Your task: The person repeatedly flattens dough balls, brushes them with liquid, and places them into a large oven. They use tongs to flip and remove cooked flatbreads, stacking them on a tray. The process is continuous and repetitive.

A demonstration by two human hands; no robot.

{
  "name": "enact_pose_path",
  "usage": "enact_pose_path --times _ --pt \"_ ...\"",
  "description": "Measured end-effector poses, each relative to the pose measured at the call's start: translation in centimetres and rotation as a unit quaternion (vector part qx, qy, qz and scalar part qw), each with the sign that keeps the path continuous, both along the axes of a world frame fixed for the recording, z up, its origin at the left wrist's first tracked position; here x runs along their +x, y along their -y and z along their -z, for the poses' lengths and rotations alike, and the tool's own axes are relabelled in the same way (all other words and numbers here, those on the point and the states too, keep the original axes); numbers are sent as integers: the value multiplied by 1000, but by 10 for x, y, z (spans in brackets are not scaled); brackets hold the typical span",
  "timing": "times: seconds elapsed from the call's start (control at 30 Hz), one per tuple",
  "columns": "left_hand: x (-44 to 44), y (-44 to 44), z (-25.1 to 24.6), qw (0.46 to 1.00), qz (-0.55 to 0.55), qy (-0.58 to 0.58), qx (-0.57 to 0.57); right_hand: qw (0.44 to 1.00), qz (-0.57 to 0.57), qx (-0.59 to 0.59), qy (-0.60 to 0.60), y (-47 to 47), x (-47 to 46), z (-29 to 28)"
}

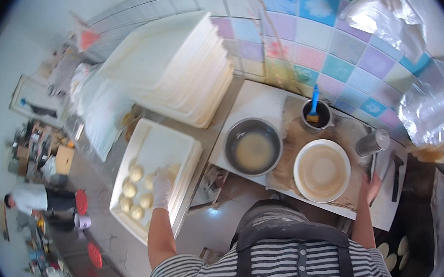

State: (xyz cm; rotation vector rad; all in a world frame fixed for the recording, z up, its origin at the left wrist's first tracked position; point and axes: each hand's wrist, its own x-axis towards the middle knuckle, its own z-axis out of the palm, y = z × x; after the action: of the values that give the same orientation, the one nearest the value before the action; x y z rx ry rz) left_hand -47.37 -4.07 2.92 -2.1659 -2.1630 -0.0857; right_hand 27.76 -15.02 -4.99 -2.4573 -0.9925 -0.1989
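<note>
Several round dough balls (130, 190) lie in a white plastic tray (190, 142) at the left. My left hand (162, 189), in a thin translucent glove, reaches into this tray and touches the dough there; its fingertips are too blurred to tell their grip. At the right edge of the worktop my bare right hand (371, 187) is beside a flat metal blade (382, 166); whether it holds it is unclear. Between the hands stand a metal bowl (253, 147) with pale liquid and a white bowl (322, 170) coated with a beige film.
A blue-handled brush (315, 100) stands in a metal pot (329, 119) by the tiled wall. Nearby are a metal shaker (373, 142) and a black-handled tool (396, 179). Stacked white trays (200, 95) rise at the back left. Flat dough pieces (391, 261) lie low right. A person (30, 199) stands far left.
</note>
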Motion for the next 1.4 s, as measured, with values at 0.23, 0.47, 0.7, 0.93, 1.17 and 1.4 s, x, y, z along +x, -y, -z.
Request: enact_pose_path --times 0.23,0.47,0.7,0.93,1.17,1.4 --pt "-10 -38 -21 908 -228 249 -248 905 -221 68 -356 -218 -110 -83" --pt "-9 -1 -33 757 -252 599 -64 955 -236 -151 -100 -313 -153 -124" --pt "140 13 -94 258 -15 965 44 890 -418 -86 -162 -258 -102 -130" --pt "408 -44 -34 3 -94 933 -347 799 -587 -46 -119 -236 -91 -143" --pt "503 -87 16 44 -103 926 -361 822 -530 100 -180 -124 -68 -186" --pt "509 -74 17 75 -152 910 -377 806 -544 75 -220 -58 -79 -188"
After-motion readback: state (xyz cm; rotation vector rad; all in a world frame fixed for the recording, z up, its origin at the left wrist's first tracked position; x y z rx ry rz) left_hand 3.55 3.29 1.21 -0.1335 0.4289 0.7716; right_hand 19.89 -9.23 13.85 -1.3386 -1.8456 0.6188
